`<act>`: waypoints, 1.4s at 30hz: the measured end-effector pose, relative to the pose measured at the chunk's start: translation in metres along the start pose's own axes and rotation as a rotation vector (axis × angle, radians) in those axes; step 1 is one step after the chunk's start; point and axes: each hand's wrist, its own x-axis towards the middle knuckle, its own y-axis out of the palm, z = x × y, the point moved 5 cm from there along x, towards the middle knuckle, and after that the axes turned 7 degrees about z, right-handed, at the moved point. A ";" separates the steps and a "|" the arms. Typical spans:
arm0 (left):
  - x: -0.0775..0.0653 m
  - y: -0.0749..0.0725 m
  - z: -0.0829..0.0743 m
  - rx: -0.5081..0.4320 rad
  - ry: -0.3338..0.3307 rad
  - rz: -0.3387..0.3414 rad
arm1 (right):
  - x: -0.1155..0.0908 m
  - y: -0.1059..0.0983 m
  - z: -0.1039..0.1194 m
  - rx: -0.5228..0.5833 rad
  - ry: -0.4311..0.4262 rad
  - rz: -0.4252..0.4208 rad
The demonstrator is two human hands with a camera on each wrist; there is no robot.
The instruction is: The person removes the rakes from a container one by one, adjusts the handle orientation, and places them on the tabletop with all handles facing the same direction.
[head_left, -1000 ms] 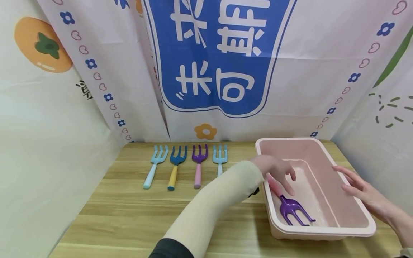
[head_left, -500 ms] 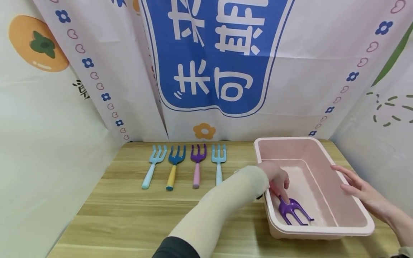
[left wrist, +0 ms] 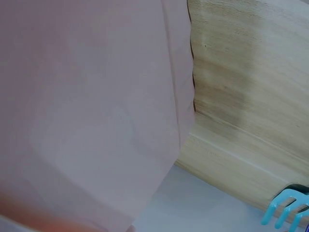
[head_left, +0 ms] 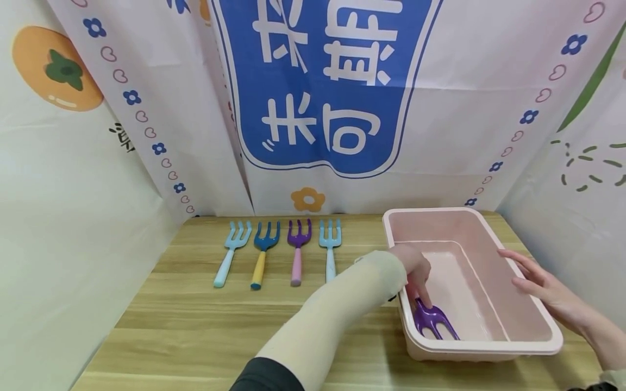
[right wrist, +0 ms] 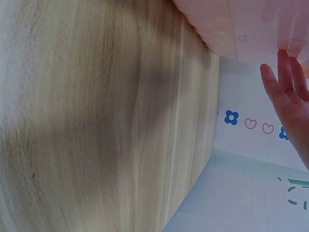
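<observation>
Lowest in the head view, a cream sleeve (head_left: 332,309) runs up from the bottom centre toward the right. At its end the left hand (head_left: 415,269) reaches over the near left wall of the pink bin (head_left: 530,320), which sits on the wooden counter (head_left: 195,331) in the lower right of the frame. The fingers (head_left: 424,296) point down into the bin and rest on the handle end of a purple fork (head_left: 432,321); whether they pinch it or only touch it cannot be told, since the hand covers the handle. The fork lies on the bin floor against the left wall, near the front corner, prongs toward the camera.

At the right edge of the frame, the right hand (head_left: 543,285) rests against the outer right rim of the bin, fingers (head_left: 513,256) straight and relaxed, grasping nothing. The right wrist view shows the same: flat fingers (right wrist: 285,77) touching the pink wall (right wrist: 241,29).

Farther back, left of centre, four forks lie side by side in a row with prongs toward the backdrop: a light blue fork (head_left: 230,254), a dark blue fork with a yellow handle (head_left: 261,255), a purple fork with a pink handle (head_left: 297,252), and another light blue fork (head_left: 330,251). Behind them hangs a printed cloth (head_left: 323,87) with a blue panel.
</observation>
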 end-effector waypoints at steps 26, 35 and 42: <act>-0.019 -0.016 0.012 -0.030 0.155 -0.128 | 0.000 0.002 0.000 0.022 0.013 0.006; -0.018 -0.015 0.011 -0.013 0.258 -0.195 | 0.000 0.002 -0.002 0.006 -0.011 -0.001; -0.021 -0.021 0.011 0.034 0.344 -0.200 | -0.001 0.001 0.000 0.006 0.005 -0.007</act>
